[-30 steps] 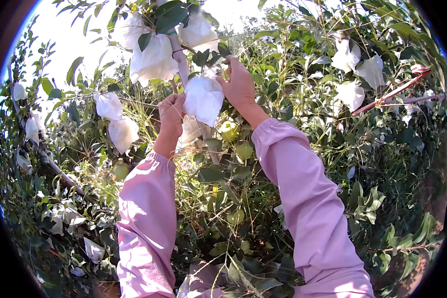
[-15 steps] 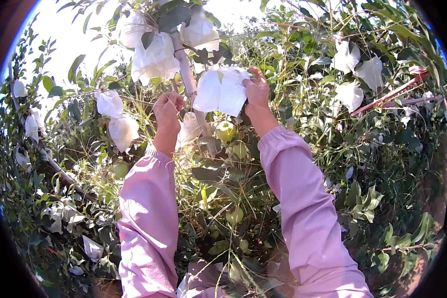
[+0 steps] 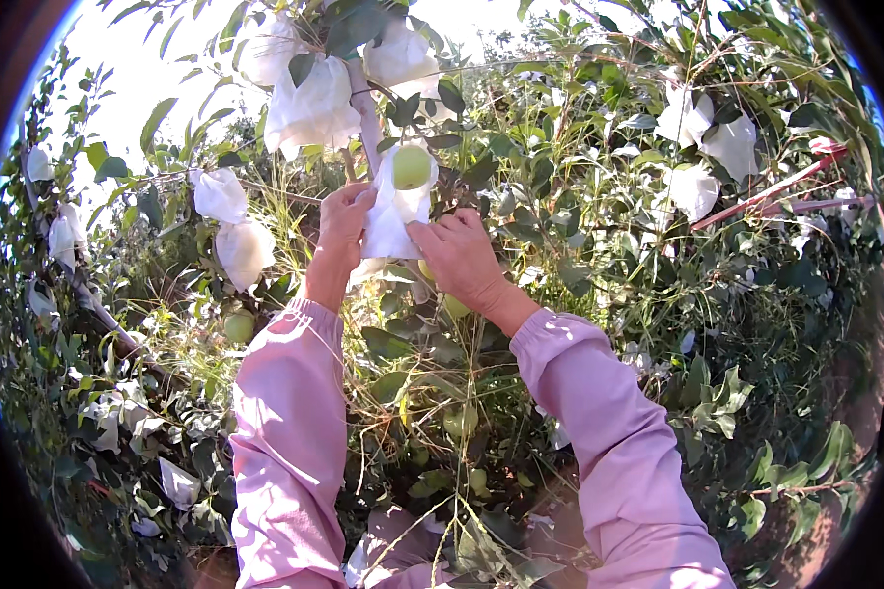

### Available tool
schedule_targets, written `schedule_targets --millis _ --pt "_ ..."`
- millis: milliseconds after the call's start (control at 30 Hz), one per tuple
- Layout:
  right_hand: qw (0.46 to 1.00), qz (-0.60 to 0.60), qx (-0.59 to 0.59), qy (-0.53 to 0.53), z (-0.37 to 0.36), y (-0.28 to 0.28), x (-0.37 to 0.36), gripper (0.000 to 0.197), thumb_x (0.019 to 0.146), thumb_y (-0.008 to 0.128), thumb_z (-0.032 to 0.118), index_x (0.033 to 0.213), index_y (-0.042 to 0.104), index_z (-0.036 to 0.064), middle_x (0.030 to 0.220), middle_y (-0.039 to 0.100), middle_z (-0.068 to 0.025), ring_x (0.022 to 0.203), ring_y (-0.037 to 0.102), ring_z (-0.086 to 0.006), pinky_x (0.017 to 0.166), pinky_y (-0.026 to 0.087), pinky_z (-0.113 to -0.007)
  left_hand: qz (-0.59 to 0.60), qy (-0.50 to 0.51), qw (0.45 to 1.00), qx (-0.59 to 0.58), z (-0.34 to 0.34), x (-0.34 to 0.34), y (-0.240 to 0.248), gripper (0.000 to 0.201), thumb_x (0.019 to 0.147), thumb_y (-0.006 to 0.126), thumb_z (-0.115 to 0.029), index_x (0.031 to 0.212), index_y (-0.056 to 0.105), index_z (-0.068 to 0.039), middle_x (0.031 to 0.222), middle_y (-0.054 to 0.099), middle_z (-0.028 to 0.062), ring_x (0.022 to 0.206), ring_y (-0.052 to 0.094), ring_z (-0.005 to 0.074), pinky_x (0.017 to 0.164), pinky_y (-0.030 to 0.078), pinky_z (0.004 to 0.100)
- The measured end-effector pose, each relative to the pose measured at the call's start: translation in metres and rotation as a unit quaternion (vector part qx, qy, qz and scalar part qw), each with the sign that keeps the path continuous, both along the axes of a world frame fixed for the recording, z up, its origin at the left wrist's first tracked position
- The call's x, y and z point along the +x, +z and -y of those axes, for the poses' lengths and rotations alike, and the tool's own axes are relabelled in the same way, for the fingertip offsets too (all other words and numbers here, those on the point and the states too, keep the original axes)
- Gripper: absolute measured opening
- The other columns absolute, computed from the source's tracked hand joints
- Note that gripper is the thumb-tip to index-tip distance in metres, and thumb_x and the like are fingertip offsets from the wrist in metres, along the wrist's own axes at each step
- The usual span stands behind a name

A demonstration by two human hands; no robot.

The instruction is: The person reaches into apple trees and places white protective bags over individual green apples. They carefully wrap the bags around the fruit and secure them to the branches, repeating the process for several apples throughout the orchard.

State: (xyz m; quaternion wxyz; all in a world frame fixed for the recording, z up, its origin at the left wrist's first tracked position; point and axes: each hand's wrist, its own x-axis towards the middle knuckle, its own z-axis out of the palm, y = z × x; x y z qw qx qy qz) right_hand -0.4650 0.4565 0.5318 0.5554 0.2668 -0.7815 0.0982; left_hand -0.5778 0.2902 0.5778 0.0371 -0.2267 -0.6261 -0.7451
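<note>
Left hand: grip closed, fingertips pinching left edge of white bag. Bag sits between both hands, green apple showing against its upper part. Right hand: grip closed, fingers curled, thumb side pinching bag's lower right edge.

We note that a green fruit, out of sight in both earlier pictures, now shows against the upper part of the white bag. The bag, spread broad half a second ago, is now narrower and reaches lower. We find the right hand moved down from the bag's upper right side to its lower right edge, now largely covering a yellow-green fruit below. The left hand, apart from the bag half a second ago, now grips its left edge.
</note>
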Motion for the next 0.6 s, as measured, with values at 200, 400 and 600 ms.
schedule_targets --millis 200,400,600 --pt "0.979 0.160 0.012 0.127 0.009 -0.022 0.039 0.023 0.080 0.053 0.008 0.102 0.058 0.0102 0.079 0.059 -0.0053 0.074 0.055 -0.0222 0.077 0.038 -0.035 0.076 0.003 0.995 0.069 0.050 0.065 -0.055 0.015 0.084 0.060 -0.005 0.098 0.061 0.001 0.084 0.064 0.0066 0.070 0.061 0.0109 0.062 0.051 0.0249" --pt "0.730 0.573 0.202 0.315 0.015 -0.033 0.111 0.027 0.080 0.055 0.013 0.106 0.054 0.0067 0.074 0.059 -0.0115 0.071 0.057 -0.0293 0.064 0.043 -0.039 0.204 -0.129 0.954 -0.176 0.118 0.206 -0.194 0.014 0.085 0.054 -0.005 0.097 0.059 0.001 0.079 0.061 0.0006 0.068 0.053 0.0051 0.060 0.044 0.0202" --pt "0.677 0.616 0.240 0.324 0.034 -0.004 0.103 0.033 0.079 0.061 0.015 0.110 0.054 0.0046 0.072 0.059 -0.0095 0.067 0.059 -0.0270 0.062 0.044 -0.037 0.029 -0.384 0.634 -0.671 0.154 0.275 -0.319 0.028 0.079 0.061 -0.022 0.103 0.060 -0.008 0.098 0.062 0.0095 0.093 0.059 0.0266 0.071 0.047 0.0381"
